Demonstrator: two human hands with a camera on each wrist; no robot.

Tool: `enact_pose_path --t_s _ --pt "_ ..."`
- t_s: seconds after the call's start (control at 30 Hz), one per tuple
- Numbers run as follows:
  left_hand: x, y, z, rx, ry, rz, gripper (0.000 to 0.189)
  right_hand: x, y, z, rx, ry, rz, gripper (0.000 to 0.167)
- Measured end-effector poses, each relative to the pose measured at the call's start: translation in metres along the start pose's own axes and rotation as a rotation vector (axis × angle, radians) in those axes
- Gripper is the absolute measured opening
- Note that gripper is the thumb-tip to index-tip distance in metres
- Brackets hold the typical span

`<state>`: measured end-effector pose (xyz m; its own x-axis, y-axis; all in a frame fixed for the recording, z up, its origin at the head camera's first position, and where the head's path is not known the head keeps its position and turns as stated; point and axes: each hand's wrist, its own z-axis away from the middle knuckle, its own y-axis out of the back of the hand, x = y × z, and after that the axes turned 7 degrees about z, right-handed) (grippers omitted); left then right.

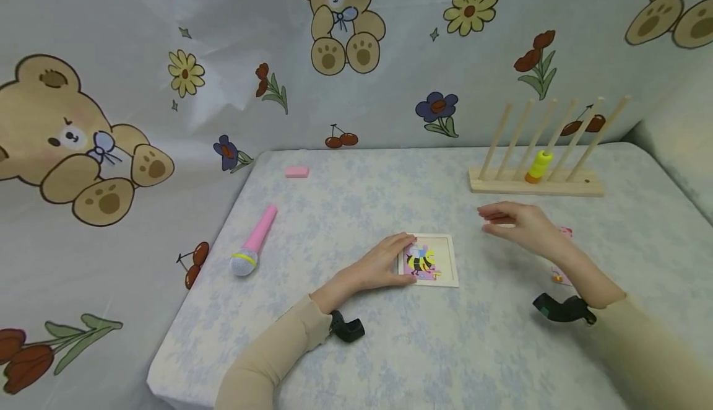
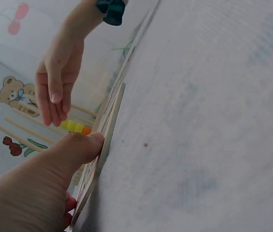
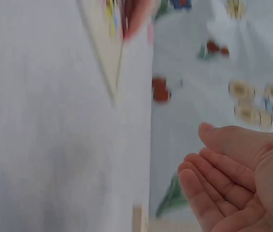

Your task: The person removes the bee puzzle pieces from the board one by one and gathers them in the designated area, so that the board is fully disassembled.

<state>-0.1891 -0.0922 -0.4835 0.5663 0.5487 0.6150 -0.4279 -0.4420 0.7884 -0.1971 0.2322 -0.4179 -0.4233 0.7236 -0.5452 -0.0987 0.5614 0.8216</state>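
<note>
A square wooden puzzle board [image 1: 447, 261] with a pale raised rim lies on the table, its left part filled with pieces of a bee picture [image 1: 420, 262]. My left hand [image 1: 380, 264] holds the board at its left side, fingers at the top rim and thumb at the bottom. The left wrist view shows the thumb [image 2: 85, 146] pressed along the board's edge. To the right, my right hand [image 1: 518, 224] hovers above the table with loosely extended fingers and nothing in them. In the right wrist view its palm [image 3: 243, 179] is bare.
Pink puzzle pieces [image 1: 561, 277] lie beside my right forearm, partly hidden by it. Behind stands a wooden peg rack [image 1: 535, 186] with yellow and orange beads [image 1: 539, 165] on one rod. A pink toy microphone [image 1: 259, 236] and a pink block [image 1: 297, 172] lie at the left.
</note>
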Motion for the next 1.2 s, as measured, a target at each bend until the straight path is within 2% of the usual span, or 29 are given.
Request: enact_pose_path --t_s 0.1,0.2,0.37,0.53,0.73,1.03,1.2 --pt "-0.001 0.001 -0.001 0.002 -0.005 0.005 0.085 -0.021 -0.027 -0.006 -0.032 0.069 -0.065 0.039" --pt "-0.001 0.001 -0.002 -0.005 -0.007 0.006 0.085 -0.033 -0.051 -0.011 -0.063 0.128 -0.095 0.039" --pt "-0.003 0.003 -0.004 0.001 -0.031 0.000 0.085 -0.040 -0.074 -0.017 -0.052 0.190 -0.057 0.041" --pt "-0.003 0.005 -0.004 0.008 -0.045 -0.007 0.085 -0.043 -0.082 -0.019 -0.052 0.241 -0.006 0.041" --pt "-0.003 0.007 -0.002 0.013 -0.036 0.006 0.085 -0.045 -0.088 -0.021 -0.061 0.242 -0.003 0.039" --pt "-0.004 0.000 -0.001 -0.006 -0.004 0.004 0.085 -0.048 -0.092 -0.017 -0.076 0.224 0.015 0.037" --pt "-0.004 0.000 -0.001 -0.005 -0.008 0.000 0.085 -0.049 -0.092 -0.018 -0.069 0.257 0.023 0.036"
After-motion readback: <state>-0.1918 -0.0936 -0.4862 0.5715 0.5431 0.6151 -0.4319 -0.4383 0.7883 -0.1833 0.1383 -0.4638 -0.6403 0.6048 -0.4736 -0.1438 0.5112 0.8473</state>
